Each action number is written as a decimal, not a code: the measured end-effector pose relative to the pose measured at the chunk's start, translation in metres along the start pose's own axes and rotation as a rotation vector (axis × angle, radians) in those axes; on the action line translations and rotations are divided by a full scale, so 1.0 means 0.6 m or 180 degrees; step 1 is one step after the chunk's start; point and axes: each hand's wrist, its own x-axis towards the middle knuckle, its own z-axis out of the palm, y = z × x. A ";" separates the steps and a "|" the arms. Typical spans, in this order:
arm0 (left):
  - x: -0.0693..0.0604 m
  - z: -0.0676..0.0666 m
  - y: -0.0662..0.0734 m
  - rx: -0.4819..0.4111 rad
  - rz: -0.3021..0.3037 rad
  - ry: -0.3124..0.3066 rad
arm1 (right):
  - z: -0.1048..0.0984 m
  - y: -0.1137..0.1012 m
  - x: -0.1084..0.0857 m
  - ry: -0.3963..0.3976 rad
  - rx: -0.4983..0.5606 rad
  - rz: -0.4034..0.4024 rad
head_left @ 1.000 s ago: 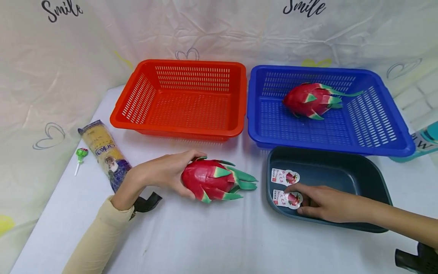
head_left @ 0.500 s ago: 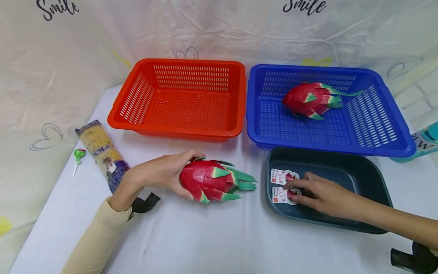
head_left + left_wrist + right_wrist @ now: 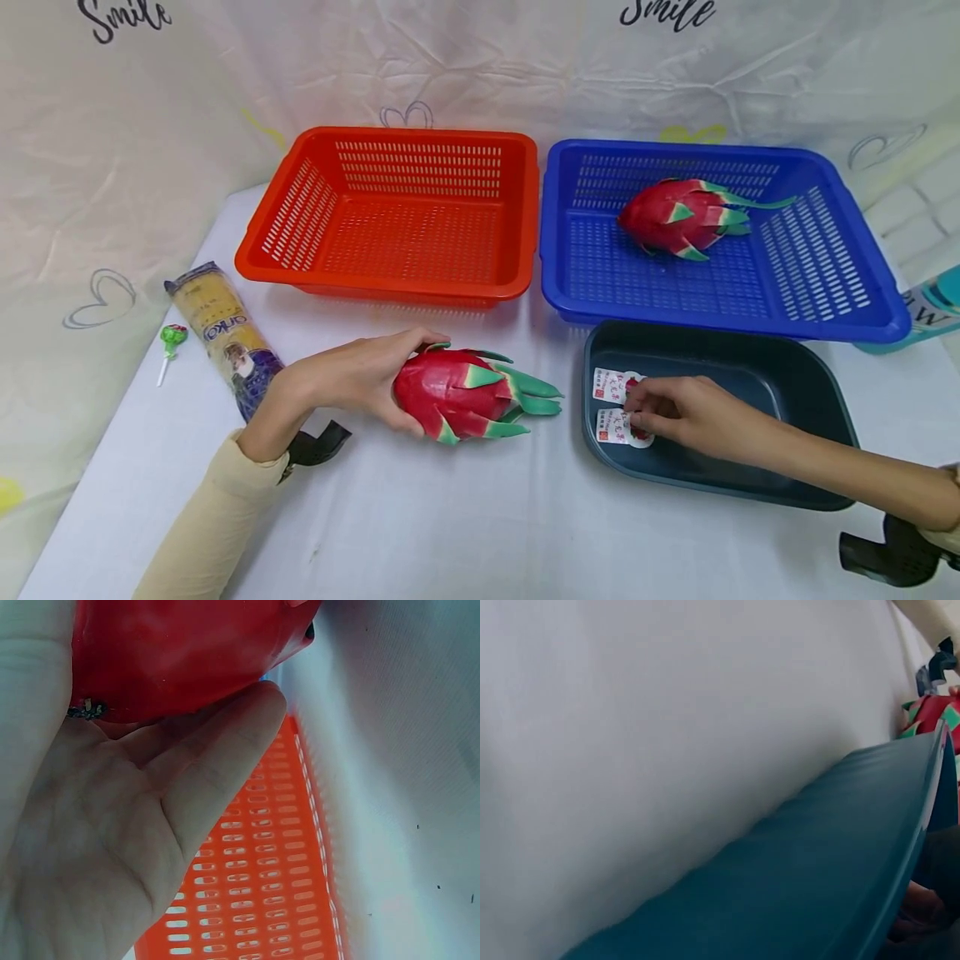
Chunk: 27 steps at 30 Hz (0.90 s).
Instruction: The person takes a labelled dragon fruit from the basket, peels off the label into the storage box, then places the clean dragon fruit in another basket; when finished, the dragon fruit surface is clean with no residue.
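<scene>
My left hand [image 3: 367, 375] grips a red dragon fruit [image 3: 457, 392] by its blunt end, thumb and fingers around it. The fruit lies on the white cloth with its green tips pointing right. In the left wrist view, its red skin [image 3: 180, 660] rests against the fingers. My right hand [image 3: 712, 417] is over the left part of a dark teal tray [image 3: 795, 400], fingers bent, fingertips at the right ends of two white labels. The upper label [image 3: 607, 386] and lower label [image 3: 613, 427] carry dragon fruit pictures. Whether the fingertips pinch a label is hidden.
A red basket [image 3: 420, 292] stands behind my left hand. Beside it, a blue basket [image 3: 720, 321] contains another dragon fruit [image 3: 678, 217]. At left lie a yellow-and-purple packet [image 3: 225, 325] and a lollipop [image 3: 172, 337]. A teal bottle [image 3: 937, 308] is at far right.
My right hand has moved slightly up, and its index finger and thumb have drawn closer together over the labels. My left hand and the dragon fruit have stayed in place.
</scene>
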 end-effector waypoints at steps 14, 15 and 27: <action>0.002 -0.002 0.000 -0.0036 -0.0029 -0.0020 | 0.012 0.009 0.000 0.0186 -0.0606 -0.0156; 0.002 -0.002 0.000 -0.0028 -0.0023 -0.0017 | 0.013 0.008 0.000 0.0208 -0.0684 -0.0156; 0.003 0.000 0.000 -0.0025 0.0056 -0.0008 | -0.009 -0.009 0.005 0.0292 -0.0870 -0.0060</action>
